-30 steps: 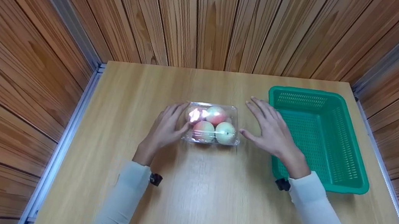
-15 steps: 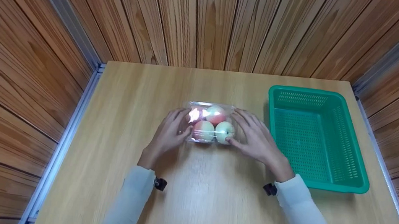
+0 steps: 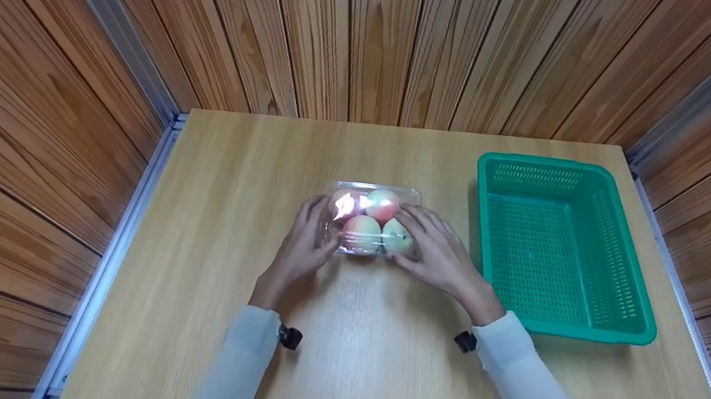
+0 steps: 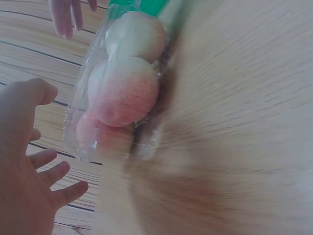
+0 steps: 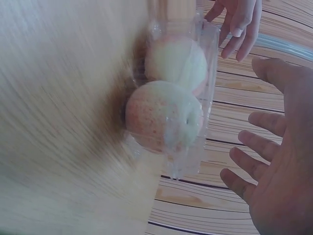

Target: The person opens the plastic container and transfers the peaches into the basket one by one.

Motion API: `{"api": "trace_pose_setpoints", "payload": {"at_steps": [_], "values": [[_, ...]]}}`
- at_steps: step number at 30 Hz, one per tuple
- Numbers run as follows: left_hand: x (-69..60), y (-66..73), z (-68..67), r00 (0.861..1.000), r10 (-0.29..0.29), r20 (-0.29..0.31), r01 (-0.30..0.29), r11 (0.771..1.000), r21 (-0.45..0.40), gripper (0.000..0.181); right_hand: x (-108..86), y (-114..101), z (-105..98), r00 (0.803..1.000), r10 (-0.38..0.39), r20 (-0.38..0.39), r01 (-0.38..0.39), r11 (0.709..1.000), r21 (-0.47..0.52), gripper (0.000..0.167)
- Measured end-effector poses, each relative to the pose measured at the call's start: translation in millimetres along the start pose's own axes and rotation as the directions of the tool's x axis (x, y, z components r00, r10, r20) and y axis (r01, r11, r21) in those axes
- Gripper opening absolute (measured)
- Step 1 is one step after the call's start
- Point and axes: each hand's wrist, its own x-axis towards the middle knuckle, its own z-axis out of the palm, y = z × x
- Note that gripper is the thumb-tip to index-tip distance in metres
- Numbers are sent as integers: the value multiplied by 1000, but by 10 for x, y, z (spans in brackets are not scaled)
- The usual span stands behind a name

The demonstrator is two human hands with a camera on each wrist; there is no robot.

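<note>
A clear plastic box [image 3: 377, 189] holding several round, pale and red fruits [image 3: 362, 233] stands on the table between the hands. The left hand [image 3: 303, 244] is at its left side, and the right hand [image 3: 441, 255] reaches over its right end. In the left wrist view, the left hand [image 4: 24, 166] has spread, relaxed fingers beside the box [image 4: 78, 105]. The right wrist view likewise shows the right hand [image 5: 288, 161] with fingers apart next to the box [image 5: 210, 73]. Whether fingertips touch the plastic cannot be told.
A green perforated basket [image 3: 541, 251] sits at the table's right, beyond the right hand. The wooden table [image 3: 361, 365] meets plank walls [image 3: 383, 38] at the back and sides. Metal rails [image 3: 107, 263] run along the side edges.
The right hand has moved left, away from the basket, to the box's right end. The left hand has moved slightly, and the box sits slightly farther left.
</note>
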Motion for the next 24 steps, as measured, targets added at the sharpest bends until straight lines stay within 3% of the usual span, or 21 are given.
{"api": "trace_pose_setpoints", "payload": {"at_steps": [10, 19, 24], "values": [[-94, -87, 79, 987, -147, 62, 153, 982, -111, 103, 35, -24, 130, 999, 20, 37, -20, 1000, -5, 83], [-133, -178, 147, 981, -162, 108, 178, 971, -159, 119, 62, -1, 237, 999, -23, 28, 24, 999, -24, 82], [-140, -204, 176, 979, -174, 111, 193, 962, -192, 120, 66, 10, 279, 999, -7, 47, 9, 999, -34, 86]]}}
